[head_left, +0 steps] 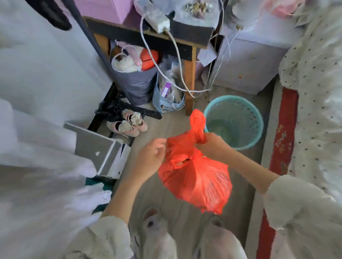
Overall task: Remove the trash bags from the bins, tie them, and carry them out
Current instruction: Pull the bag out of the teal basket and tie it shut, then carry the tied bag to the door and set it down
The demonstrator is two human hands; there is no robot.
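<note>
A full red trash bag [197,178] hangs in the air in front of me, above the floor. My right hand [212,144] grips its gathered neck, and one red handle sticks up above the fist. My left hand [150,157] pinches the bag's other top flap on the left side. Behind the bag on the floor stands a teal perforated bin [236,120], with no bag in it.
A wooden table [188,75] with hanging white cables stands behind the bin, with stuffed bags under it. Pink shoes [129,124] lie on the floor at left. A bed with a dotted cover [321,90] runs along the right. A grey box [101,152] juts in from the left.
</note>
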